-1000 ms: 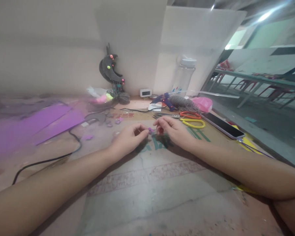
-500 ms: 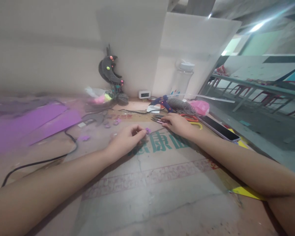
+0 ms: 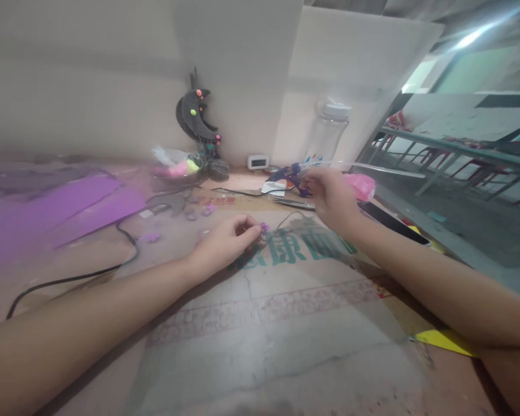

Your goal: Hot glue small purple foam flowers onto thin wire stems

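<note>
My left hand (image 3: 229, 240) rests low over the table, thumb and forefinger pinching a small purple flower (image 3: 264, 227). A thin grey string (image 3: 290, 216) runs from beside the flower toward the right. My right hand (image 3: 335, 202) is raised at the back right, beside a dark blue glue gun (image 3: 291, 171) with a long clear glue stick (image 3: 372, 167). Its fingers bend downward and are blurred; whether they touch the gun or hold anything cannot be made out. Metal tweezers (image 3: 292, 203) lie just left of that hand. The grey yarn is hidden behind it.
Purple sheets (image 3: 95, 202) and loose purple flowers (image 3: 208, 209) lie at left, with a black cord (image 3: 78, 282). A moon-shaped ornament (image 3: 195, 118), small clock (image 3: 258, 162) and clear bottle (image 3: 329, 136) stand along the back. A phone (image 3: 392, 222) lies right, under my forearm's far side.
My right hand has lifted off the tweezers and moved up and slightly right, now covering the yarn and scissors. The string arches higher. My left hand keeps its pinch on the flower.
</note>
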{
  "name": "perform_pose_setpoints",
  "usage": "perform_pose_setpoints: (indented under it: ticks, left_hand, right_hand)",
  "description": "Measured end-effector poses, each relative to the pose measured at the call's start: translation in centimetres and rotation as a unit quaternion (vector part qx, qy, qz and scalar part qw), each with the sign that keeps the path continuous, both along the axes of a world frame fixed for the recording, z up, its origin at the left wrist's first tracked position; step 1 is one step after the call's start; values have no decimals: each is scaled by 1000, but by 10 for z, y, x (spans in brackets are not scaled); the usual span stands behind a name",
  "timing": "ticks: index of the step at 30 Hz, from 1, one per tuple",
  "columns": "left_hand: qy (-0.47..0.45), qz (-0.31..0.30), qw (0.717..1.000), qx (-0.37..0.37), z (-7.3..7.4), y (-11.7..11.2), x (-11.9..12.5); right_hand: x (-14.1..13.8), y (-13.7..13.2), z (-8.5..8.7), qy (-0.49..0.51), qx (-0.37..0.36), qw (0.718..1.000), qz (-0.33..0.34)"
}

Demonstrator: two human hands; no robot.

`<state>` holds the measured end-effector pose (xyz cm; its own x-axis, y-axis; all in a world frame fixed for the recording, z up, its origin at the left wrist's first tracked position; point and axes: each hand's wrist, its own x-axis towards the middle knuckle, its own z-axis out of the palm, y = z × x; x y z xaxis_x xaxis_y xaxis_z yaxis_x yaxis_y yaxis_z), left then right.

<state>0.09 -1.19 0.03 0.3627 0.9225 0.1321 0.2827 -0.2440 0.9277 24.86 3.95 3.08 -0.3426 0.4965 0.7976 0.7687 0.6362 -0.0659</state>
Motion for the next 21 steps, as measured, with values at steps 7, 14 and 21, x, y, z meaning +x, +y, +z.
perform_pose_setpoints:
  ticks: [7,14,21]
  left_hand:
    - [-7,16,1000,12,-4,4,-1]
    - [3,48,997,56,-7,9,-4]
    - [16,61,996,63,-5,8,-2]
  right_hand:
    - [-24,-45,-13,-9,-151,987,46]
    - [-28,-52,-23,-158,-119,979,46]
    - [-26,-49,-26,-218,-36,975,29]
